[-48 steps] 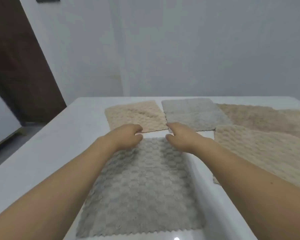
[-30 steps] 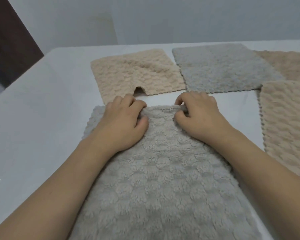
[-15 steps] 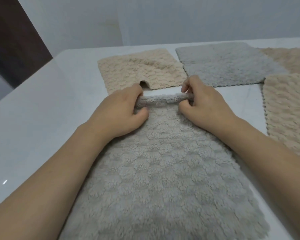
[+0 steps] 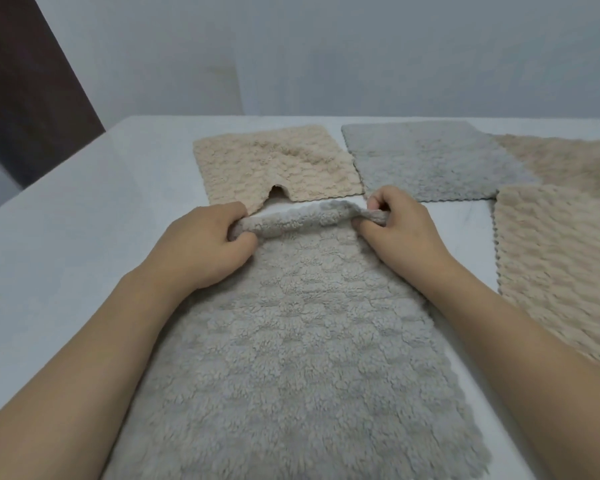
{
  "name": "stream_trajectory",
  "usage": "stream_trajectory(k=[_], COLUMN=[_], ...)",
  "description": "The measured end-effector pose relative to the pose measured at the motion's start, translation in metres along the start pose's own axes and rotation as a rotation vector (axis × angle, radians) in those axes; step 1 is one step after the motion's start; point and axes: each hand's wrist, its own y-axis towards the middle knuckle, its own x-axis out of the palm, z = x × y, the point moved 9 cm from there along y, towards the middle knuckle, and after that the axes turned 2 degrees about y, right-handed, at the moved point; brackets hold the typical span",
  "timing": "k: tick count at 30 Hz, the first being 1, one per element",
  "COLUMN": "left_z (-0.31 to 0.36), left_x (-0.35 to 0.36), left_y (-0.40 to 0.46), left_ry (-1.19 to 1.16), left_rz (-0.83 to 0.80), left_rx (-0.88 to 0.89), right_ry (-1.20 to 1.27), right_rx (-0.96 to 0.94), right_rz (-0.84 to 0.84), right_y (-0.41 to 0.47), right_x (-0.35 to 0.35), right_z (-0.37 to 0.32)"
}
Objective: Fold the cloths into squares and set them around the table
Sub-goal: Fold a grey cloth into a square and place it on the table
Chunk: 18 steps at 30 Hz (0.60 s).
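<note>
A grey fleecy cloth lies lengthwise on the white table in front of me. My left hand pinches its far edge on the left and my right hand pinches the same edge on the right. Between the hands that edge is lifted a little off the table and sags. Beyond it lie a beige cloth and a second grey cloth, both flat. Two more beige cloths lie to the right, one near and one far.
The table's left edge runs diagonally toward a dark brown door at the far left. A pale wall stands behind the table. Bare table surface shows on the left side.
Both hands have closed on the grey cloth's far edge and raised it slightly; earlier they only rested on it. The camera view has tilted up a little.
</note>
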Motion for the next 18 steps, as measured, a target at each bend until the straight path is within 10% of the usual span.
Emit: stream_trajectory(k=[11,18], left_z=[0.0,0.07], left_x=[-0.016,-0.172], left_y=[0.018,0.052], left_ry=[-0.063,0.04], left_rz=[0.165,0.574], left_rx=[0.045,0.221], right_ry=[0.409,0.666], right_rx=[0.273,0.142], right_rz=[0.112,0.375], right_y=[0.012,0.063], right_x=[-0.018,-0.132], right_z=[0.026,-0.077])
